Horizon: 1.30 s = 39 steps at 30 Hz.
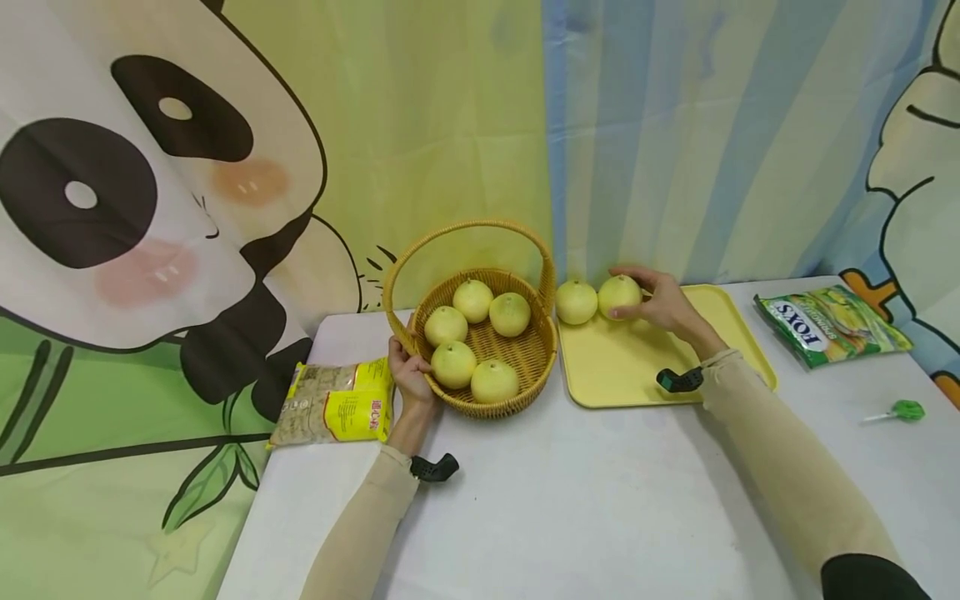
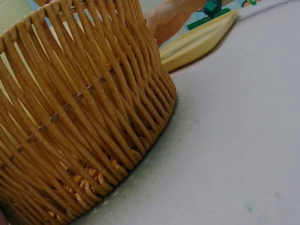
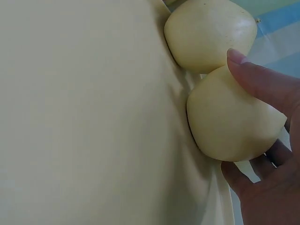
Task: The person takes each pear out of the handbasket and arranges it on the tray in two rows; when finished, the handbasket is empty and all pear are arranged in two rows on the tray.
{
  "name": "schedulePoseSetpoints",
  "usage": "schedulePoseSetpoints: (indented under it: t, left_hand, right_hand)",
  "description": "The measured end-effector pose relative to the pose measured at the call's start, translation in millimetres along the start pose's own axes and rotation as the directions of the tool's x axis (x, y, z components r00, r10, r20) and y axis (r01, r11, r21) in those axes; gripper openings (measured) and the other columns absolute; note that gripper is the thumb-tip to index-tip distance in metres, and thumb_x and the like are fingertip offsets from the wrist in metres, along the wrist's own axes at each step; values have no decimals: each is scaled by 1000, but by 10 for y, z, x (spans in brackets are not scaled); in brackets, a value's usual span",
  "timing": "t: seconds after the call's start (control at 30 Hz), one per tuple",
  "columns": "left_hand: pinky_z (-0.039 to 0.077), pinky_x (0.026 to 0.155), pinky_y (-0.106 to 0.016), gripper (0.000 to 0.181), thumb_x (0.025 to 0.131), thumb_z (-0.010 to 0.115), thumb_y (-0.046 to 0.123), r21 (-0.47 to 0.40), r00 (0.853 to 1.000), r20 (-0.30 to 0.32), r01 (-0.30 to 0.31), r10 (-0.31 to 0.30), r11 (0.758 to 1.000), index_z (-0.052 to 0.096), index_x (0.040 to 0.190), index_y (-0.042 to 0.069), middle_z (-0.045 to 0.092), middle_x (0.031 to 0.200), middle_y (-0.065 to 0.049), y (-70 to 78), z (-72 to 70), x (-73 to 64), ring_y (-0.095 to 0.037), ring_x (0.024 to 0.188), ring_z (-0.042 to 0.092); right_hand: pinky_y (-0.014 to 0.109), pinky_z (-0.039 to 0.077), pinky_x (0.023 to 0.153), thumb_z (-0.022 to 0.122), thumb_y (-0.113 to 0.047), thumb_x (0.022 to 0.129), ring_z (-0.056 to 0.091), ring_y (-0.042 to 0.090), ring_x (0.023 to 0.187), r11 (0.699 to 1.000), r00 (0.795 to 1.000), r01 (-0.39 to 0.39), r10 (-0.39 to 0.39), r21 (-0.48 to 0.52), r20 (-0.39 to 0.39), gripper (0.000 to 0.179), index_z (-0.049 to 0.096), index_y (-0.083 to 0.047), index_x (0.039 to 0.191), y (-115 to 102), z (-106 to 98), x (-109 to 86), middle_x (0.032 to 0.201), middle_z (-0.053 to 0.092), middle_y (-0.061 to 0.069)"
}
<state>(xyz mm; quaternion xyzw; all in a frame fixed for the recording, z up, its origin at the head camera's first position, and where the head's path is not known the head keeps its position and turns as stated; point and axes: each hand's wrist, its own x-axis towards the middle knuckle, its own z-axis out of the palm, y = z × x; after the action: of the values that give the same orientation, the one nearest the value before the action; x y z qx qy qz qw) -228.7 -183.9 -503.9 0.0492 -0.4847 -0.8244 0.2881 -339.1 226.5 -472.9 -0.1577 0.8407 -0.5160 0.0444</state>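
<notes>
My right hand [image 1: 660,302] holds a round pale-yellow fruit [image 1: 619,297], thumb on one side and fingers round the other, at the back left of the yellow tray [image 1: 637,375]. Right beside it sits a second pale-yellow fruit [image 1: 576,302]. In the right wrist view, the held fruit [image 3: 234,117] lies against the other one. My left hand [image 1: 412,379] grips the left side of a wicker basket [image 1: 536,358] with a tall arched handle. Inside are several fruits of the same kind [image 1: 453,365]. The basket's woven wall [image 2: 89,103] fills much of the left wrist view, where the left fingers are mostly hidden.
Left of the basket lies a yellow bag of dry food [image 1: 337,404]. A green FOX'S packet [image 1: 832,325] is right of the tray, with a green lollipop [image 1: 906,410] nearer the front. Printed curtains [image 1: 450,125] hang directly behind the white table [image 1: 562,500].
</notes>
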Motion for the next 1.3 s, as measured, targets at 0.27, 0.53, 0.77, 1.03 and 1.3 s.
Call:
schedulePoseSetpoints:
  t: [0.27,0.53,0.77,1.03,1.3]
  left_hand:
    - [45,85,-27,45,65,31,-14,4,1000,1,-11,11,1000,46,107,-5,52,107,-10,-2,-5,-2,-20,101,51]
    - [45,95,-29,45,66,31,-14,-20,1000,5,4,-4,1000,48,106,-1,55,137,-21,3,-20,-25,-23,120,53]
    - [45,97,-29,46,66,31,-14,-22,1000,6,-3,3,1000,48,108,-4,56,133,-18,-9,-16,-19,-23,120,53]
    - [47,88,-28,46,66,31,-14,-12,1000,3,-2,2,1000,46,108,-6,55,117,-14,3,13,-19,-21,106,53]
    - [47,86,-27,45,66,32,-12,-9,1000,-3,12,-13,1000,46,108,-3,53,115,-13,15,4,-30,-21,105,54]
  right_hand:
    - [63,28,124,89,-15,85,32,44,156,1000,999,23,-22,-8,37,92,40,-10,163,-114,-28,-41,168,39,17]
    - [61,22,128,89,-25,86,31,42,157,987,995,83,-89,-136,-40,82,50,-10,156,-522,-44,-134,166,41,16]
    - [54,43,118,86,-17,89,60,34,133,967,970,238,-241,-88,-25,42,74,-6,127,-1007,167,-274,134,71,15]
    - [52,54,106,85,-20,90,68,31,122,948,907,320,-308,8,288,41,74,-9,129,-1258,591,-285,129,73,14]
    - [59,50,108,87,-25,89,66,38,129,963,814,254,-263,90,517,67,59,-7,148,-1436,962,-66,143,65,20]
